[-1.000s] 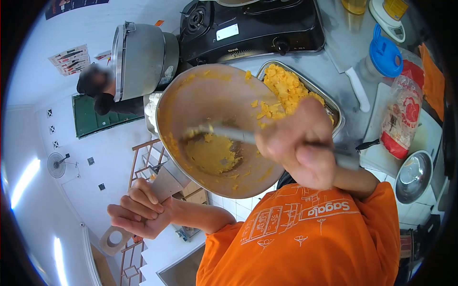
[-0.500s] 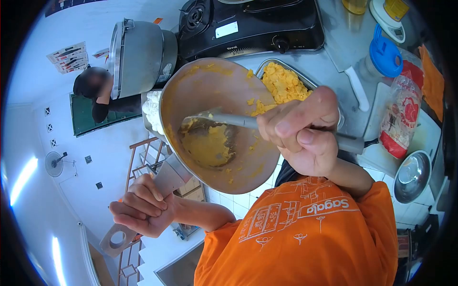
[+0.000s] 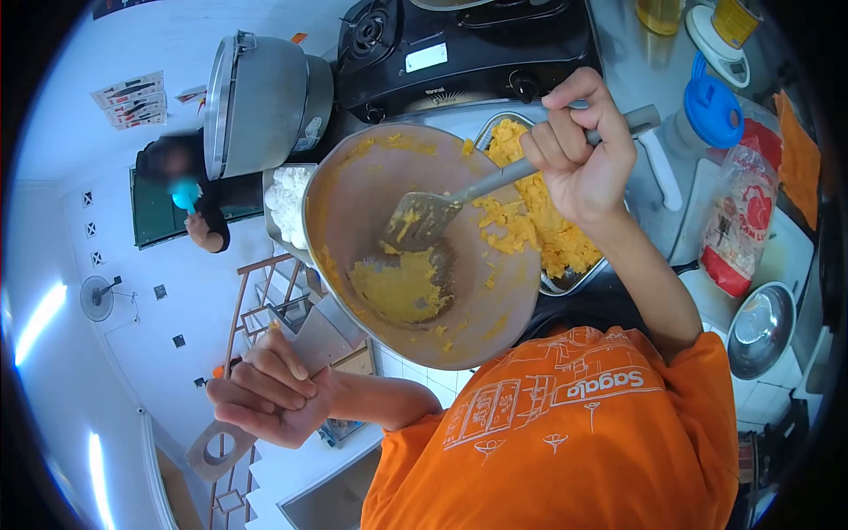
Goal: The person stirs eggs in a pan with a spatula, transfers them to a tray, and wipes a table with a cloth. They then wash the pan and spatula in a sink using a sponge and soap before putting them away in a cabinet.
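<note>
My left hand (image 3: pixel 269 389) is closed around the flat handle of a large, deep pan (image 3: pixel 344 177), which is tilted toward the right over a metal tray (image 3: pixel 572 284). Smears and a patch of yellow mash (image 3: pixel 402 287) cling to the pan's inside. In my right hand (image 3: pixel 587 150) is a grey spatula (image 3: pixel 490 184), gripped by its handle, its mash-coated blade above the pan's inner surface. Soft yellow mash (image 3: pixel 552 221) fills much of the tray, and some lies along the pan's lower lip beside it.
Behind the pan stand a black gas stove (image 3: pixel 468 66) and a big metal pot (image 3: pixel 265 110). White lumps (image 3: pixel 287 203) fill a tray at left. A white-handled knife (image 3: pixel 661 172), blue-lidded jug (image 3: pixel 714 110), plastic bag (image 3: pixel 742 216) and metal bowl (image 3: pixel 761 329) sit right. Another person (image 3: pixel 181 177) is beyond.
My right hand has moved up and away with the spatula, its blade shifting right and turning. More mash shows at the pan's lip and in the tray. The other person now holds something blue.
</note>
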Demonstrator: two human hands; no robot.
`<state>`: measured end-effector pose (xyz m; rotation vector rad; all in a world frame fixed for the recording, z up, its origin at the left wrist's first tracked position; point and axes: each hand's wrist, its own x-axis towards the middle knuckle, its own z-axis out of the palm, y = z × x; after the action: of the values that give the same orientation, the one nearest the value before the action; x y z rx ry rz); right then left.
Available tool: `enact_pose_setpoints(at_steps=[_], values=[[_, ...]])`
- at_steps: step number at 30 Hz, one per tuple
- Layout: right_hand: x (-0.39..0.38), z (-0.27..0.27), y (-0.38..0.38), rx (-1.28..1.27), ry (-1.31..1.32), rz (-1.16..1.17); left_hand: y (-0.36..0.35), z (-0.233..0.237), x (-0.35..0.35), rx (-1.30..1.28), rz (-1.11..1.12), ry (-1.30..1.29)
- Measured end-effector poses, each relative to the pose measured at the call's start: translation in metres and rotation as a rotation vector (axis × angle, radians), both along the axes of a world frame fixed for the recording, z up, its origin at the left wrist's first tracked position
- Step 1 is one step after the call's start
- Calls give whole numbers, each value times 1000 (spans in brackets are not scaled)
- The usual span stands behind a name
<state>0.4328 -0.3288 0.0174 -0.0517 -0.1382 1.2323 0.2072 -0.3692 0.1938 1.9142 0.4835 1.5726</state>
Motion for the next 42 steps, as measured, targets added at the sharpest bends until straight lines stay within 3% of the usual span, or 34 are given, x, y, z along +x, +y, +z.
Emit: enact_pose_setpoints(at_steps=[6, 10, 14, 18, 24, 26, 32, 34, 40, 42], values=[[9, -17, 21, -326, -62, -88, -4, 0, 3, 18, -3, 31], [1, -12, 15, -252, -53, 23, -4, -3, 5, 8, -23, 44], [9, -24, 31, -406, -37, -54, -7, -3, 5, 40, 18, 33], [1, -14, 12, -296, -19, 64, -5, -6, 8, 31, 4, 54], [3, -19, 19, -408, 9, 28, -3, -6, 9, 29, -18, 24], [-3, -12, 11, -258, -24, 114, -3, -6, 9, 23, -32, 45], [-9, -24, 24, -437, 57, 124, -4, -6, 6, 43, -6, -14], [-19, -5, 5, -289, 68, 255, -2, -4, 7, 30, -48, 20], [1, -20, 16, -296, -116, 114, -4, -5, 4, 42, -37, 17], [-12, -13, -3, -257, -18, 326, -3, -6, 6, 43, -39, 8]])
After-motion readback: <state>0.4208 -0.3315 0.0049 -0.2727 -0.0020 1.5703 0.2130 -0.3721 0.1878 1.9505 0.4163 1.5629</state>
